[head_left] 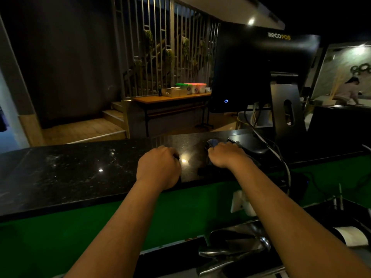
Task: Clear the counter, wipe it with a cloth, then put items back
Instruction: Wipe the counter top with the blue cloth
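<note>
The black stone counter (80,173) runs across the middle of the head view. My left hand (158,167) rests on it near the front edge, fingers curled under, and a small dark thing (176,157) pokes out at the knuckles. My right hand (226,155) lies further right, fingers curled over a dark object with a bluish shiny top (212,142); what it is cannot be made out in the dim light. That object sits just left of the register's base (249,142).
A black register screen (261,73) on a grey stand (287,109) rises at the counter's right, with cables (279,159) trailing down. Below the counter are a green panel (120,217), metal scoops (236,245) and a receipt roll (349,235). A person (351,89) bends over far right.
</note>
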`<state>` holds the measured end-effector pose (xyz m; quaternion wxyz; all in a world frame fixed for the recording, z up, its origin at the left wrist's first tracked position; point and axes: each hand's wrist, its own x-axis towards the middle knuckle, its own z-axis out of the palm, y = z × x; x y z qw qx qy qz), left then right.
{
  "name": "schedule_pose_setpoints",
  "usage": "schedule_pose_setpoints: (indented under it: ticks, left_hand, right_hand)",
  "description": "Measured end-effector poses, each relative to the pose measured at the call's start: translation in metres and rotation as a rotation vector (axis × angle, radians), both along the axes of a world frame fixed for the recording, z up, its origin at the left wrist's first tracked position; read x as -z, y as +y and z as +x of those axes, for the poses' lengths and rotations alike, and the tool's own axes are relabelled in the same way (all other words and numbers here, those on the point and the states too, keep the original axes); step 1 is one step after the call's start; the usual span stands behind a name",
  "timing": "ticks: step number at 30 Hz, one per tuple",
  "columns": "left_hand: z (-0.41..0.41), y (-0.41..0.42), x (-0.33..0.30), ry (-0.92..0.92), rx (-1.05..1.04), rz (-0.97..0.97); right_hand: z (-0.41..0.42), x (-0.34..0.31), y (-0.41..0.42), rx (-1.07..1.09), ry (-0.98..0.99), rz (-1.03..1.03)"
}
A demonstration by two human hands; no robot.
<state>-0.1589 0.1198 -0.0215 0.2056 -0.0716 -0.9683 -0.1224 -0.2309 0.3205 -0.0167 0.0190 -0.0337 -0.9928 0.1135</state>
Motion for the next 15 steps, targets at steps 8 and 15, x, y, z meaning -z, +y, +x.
schedule_pose_setpoints:
  ticks: [8,15]
  left_hand:
    - [-0.009,-0.013,-0.001,0.062,-0.048,0.007]
    - [-0.013,-0.011,0.004,0.222,-0.226,-0.001]
  right_hand:
    - [-0.120,-0.003,-0.017,-0.038,-0.121,0.033]
    - [-0.104,-0.013,-0.095,-0.247,-0.138,0.080]
